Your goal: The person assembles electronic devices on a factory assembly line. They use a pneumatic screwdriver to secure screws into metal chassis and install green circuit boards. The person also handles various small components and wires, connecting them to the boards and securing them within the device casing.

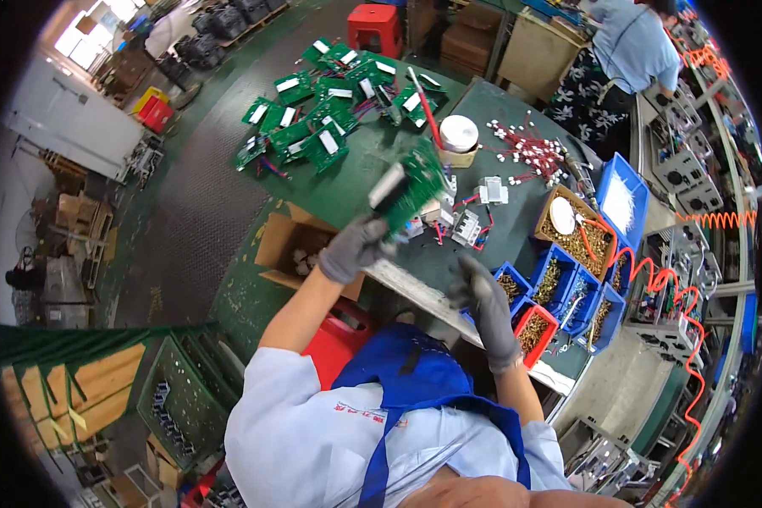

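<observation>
My left hand (354,248), in a grey glove, grips the lower edge of a green circuit board (423,182) with a white part on it. The board is held up over the green workbench (372,182), slightly blurred. My right hand (488,309), also gloved, holds nothing and hovers at the bench's near edge with fingers apart, partly smeared. Close by on the bench lie white connector blocks (466,229) with red and blue wires, and a clear-and-white block (493,190). More green circuit boards (334,106) are heaped at the far left of the bench.
Blue bins (550,278) and a red bin (533,333) of small metal parts stand right of my right hand. Beyond are red wires (529,152) and a white tub (459,133). An open carton (284,241) sits below the bench's left side. A co-worker (631,51) stands far right.
</observation>
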{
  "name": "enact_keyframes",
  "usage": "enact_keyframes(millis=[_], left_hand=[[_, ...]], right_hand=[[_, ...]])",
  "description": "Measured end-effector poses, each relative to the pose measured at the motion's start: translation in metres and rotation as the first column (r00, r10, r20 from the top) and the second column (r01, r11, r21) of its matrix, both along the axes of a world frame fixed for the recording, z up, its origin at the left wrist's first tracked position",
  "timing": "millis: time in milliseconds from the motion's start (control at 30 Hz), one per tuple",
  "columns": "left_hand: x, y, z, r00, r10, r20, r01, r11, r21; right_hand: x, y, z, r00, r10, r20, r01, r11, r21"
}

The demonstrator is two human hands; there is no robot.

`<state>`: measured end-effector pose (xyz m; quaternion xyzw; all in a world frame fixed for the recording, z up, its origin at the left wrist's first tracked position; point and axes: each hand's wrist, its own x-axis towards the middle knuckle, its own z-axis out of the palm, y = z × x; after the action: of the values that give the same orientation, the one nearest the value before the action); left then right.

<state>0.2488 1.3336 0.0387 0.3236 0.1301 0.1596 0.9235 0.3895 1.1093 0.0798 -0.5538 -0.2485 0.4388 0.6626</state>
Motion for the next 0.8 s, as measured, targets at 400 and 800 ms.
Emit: enact_keyframes(millis=[400, 800], left_hand=[[0.01, -0.004, 0.03, 0.891, -0.349, -0.289, 0.453, 0.686, 0.57], [0.091, -0.01, -0.002, 0.834, -0.534, -0.14, 0.547, 0.767, 0.335]], right_hand=[[0.058, 0.029, -0.002, 0.808, 0.302, -0.506, -0.187, 0.946, 0.266], [0.045, 0.027, 0.014, 0.909, -0.018, 0.417, -0.044, 0.989, 0.138]])
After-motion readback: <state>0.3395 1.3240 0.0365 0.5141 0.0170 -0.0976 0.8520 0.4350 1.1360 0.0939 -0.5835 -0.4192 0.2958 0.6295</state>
